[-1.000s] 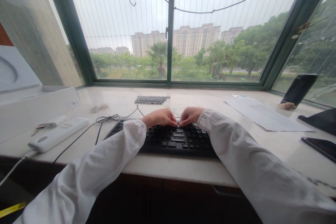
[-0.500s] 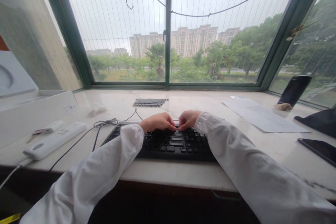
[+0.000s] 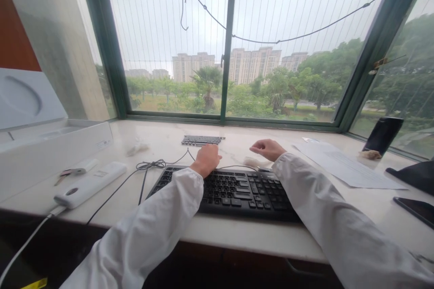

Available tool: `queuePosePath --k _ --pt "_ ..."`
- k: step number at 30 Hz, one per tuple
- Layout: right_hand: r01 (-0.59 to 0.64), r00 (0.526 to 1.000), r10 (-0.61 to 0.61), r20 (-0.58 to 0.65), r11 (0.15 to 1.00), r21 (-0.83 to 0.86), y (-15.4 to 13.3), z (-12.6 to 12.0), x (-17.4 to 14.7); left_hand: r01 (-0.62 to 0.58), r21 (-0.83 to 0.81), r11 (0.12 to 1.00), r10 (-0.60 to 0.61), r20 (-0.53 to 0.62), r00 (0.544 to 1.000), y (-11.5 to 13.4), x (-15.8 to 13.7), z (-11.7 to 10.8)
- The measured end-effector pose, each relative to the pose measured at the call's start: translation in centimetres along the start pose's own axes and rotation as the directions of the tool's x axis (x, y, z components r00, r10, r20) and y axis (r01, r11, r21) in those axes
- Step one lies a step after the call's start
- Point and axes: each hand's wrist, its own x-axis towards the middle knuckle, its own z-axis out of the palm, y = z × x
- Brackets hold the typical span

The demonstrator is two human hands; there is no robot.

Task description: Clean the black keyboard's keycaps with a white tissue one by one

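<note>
A black keyboard (image 3: 233,196) lies on the pale stone sill; many of its letter positions show bare sockets, while wide keys at the right still have caps. Beyond its back edge, my left hand (image 3: 207,160) is curled at the near side of a set of loose keycaps (image 3: 198,140) laid out in rows. Its fingertips are hidden behind the hand. My right hand (image 3: 268,149) hovers behind the keyboard's right part, fingers bent and pinched together. Anything between them is too small to make out. Below it lies a small pale, blurred heap (image 3: 256,162).
A tied black cable (image 3: 151,165) lies left of the keyboard. Further left are a white power bank (image 3: 90,185), keys (image 3: 64,174) and an open white box (image 3: 84,137). To the right are paper sheets (image 3: 349,165), a propped phone (image 3: 383,135) and a flat phone (image 3: 415,211).
My hands have come apart from their meeting point above the keyboard. The left went forward to the loose keycaps, the right forward and right. The view has shifted a little.
</note>
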Motion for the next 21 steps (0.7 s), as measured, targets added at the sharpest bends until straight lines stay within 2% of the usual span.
queuePosePath --k 3,7,13,21 --pt "-0.003 0.998 0.01 0.055 0.993 -0.119 -0.5 1.0 2.2 0.015 0.037 0.999 -0.015 -0.001 1.0 0.0 -0.2 0.0" --pt "0.044 0.989 -0.004 0.15 0.964 -0.264 -1.6 2.4 7.1 0.021 0.081 0.997 -0.022 0.011 1.0 0.0 -0.3 0.0" --pt "-0.01 0.996 0.036 0.081 0.951 -0.308 -2.4 5.2 14.2 0.025 0.13 0.991 -0.029 0.028 0.999 -0.2 -0.3 -0.2" --pt "-0.056 0.997 0.067 0.028 0.958 -0.28 -2.0 10.2 19.4 0.017 0.15 0.988 -0.02 0.018 1.0 0.1 -0.2 -0.1"
